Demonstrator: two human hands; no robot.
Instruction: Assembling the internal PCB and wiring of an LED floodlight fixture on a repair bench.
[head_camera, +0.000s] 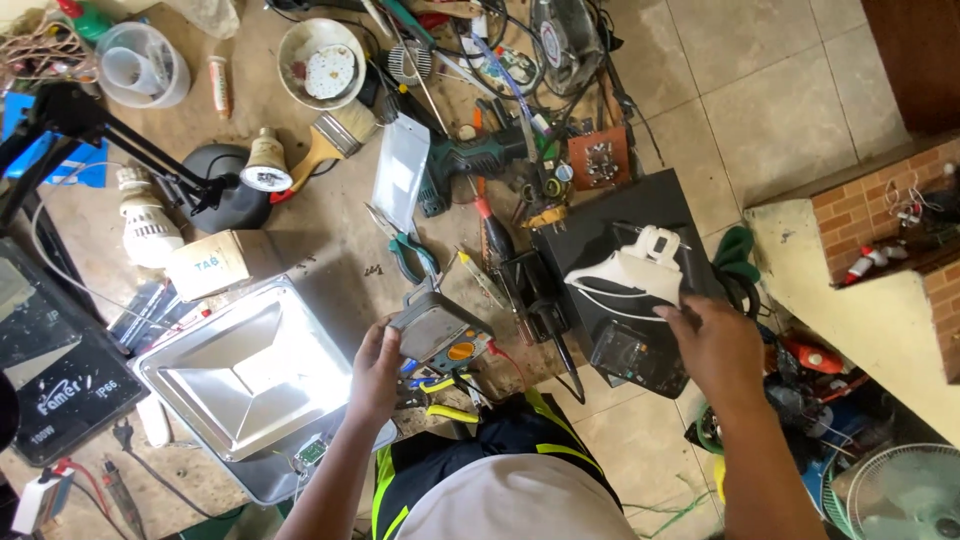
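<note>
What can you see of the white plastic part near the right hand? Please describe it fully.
The white plastic part looks like a moulded housing, wide at the left and rising to a small bracket at the top right. Thin white wires loop under it. It lies on a black box at the bench edge. The right hand reaches its lower right end; whether the fingers grip it is unclear.

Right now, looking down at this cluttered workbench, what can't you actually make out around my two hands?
- Head view: the right hand covers the near end of the white plastic housing, so its grip is unclear.
- The left hand hides the near side of the grey metal box.
- The silver reflector tray hides whatever lies beneath it.
- The small circuit board has parts too small to identify.
- The floor fan is cut off by the frame edge.
</note>
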